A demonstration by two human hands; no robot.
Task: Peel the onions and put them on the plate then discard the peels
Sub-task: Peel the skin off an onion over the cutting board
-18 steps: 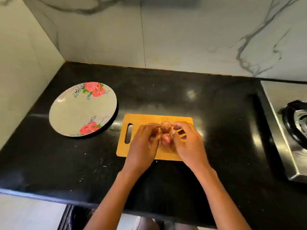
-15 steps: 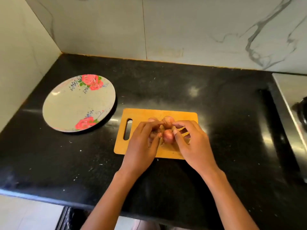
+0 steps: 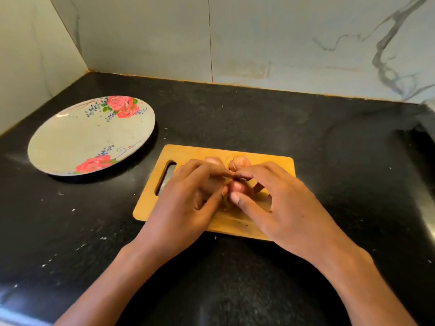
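A small reddish onion [image 3: 238,188] sits between my two hands over the wooden cutting board [image 3: 188,154]. My left hand [image 3: 186,203] grips it from the left. My right hand [image 3: 277,203] pinches it from the right, thumb on its front. Two more onions lie on the board behind my fingers, one [image 3: 213,160] on the left and one [image 3: 240,163] on the right, both partly hidden. A flowered plate [image 3: 77,142] with nothing on it rests on the counter to the left of the board.
The black stone counter [image 3: 259,118] carries small white crumbs at the left front. Marble-tiled walls close the back and left side. A metal stove edge [image 3: 429,114] shows at the far right.
The camera has swung left and closer, so the stove has slid almost out of view. My fingertips have drawn together on top of the onion; the board and plate have not moved.
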